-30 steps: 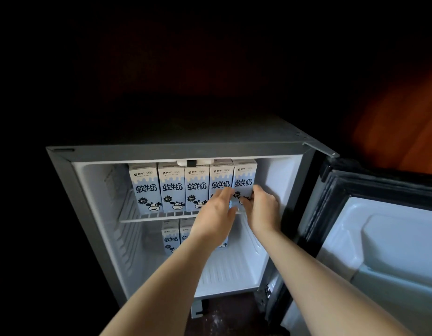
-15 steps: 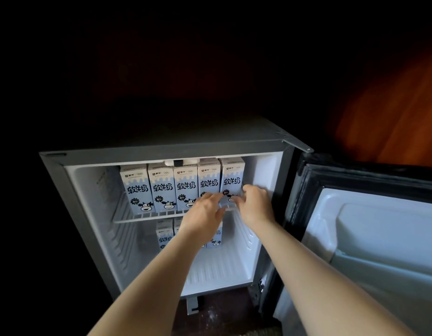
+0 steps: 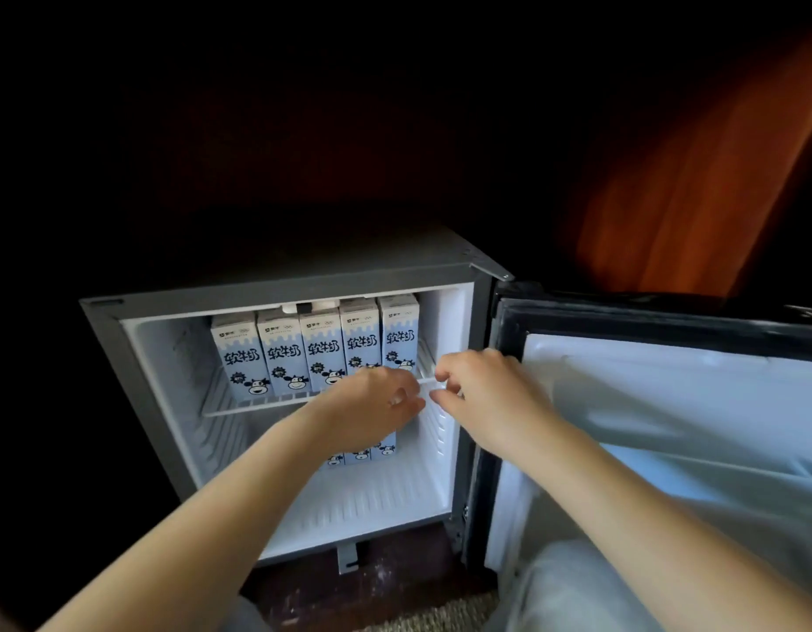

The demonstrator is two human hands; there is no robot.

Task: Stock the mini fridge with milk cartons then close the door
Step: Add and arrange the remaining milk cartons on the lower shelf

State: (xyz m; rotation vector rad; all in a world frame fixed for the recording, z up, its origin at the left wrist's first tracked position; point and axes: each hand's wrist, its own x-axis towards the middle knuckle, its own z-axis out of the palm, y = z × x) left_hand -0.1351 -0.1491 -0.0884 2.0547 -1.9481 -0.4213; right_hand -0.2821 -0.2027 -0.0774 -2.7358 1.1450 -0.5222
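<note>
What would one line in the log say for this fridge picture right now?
upper shelf: five milk cartons upright | door: open | left hand, right hand: empty, near shelf front

The person's two forearms are bare from the wrists to the lower edge of view, in front of the mini fridge (image 3: 258, 296). The left hand (image 3: 372, 403) and right hand (image 3: 484, 394) are bare too, the left thumbnail short and plain. Below the mini fridge's open door (image 3: 668, 403) shows a pale grey, softly creased trouser leg (image 3: 577, 590). A sliver of the same grey cloth (image 3: 245, 617) lies below the fridge's front.
</note>
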